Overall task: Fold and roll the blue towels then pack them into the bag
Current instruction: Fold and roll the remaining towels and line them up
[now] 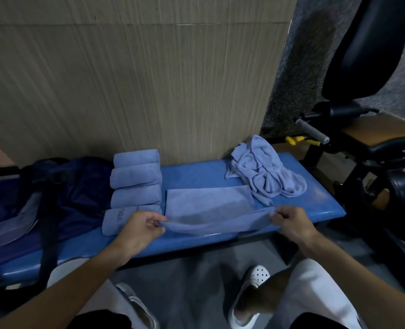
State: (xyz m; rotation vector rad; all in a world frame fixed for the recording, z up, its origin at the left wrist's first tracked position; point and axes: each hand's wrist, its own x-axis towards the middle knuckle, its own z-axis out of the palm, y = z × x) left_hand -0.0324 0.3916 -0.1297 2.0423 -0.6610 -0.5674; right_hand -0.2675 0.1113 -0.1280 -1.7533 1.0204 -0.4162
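Already four rolls (135,186) are done; a towel (208,210) is pinched by left hand (139,227) and right hand (291,224), mid-fold; a heap (265,169) is left, the bag (61,193) unpacked.

Setting: a gym. Evidence: blue padded bench (196,176) on a dark frame. To its right stands an exercise machine (396,144) with black back pad (372,43), grey foam handle (312,132) and yellow adjustment pin (296,140). Speckled rubber-like surface (298,79) behind. Small rolled towels (136,179) lined up on the bench.
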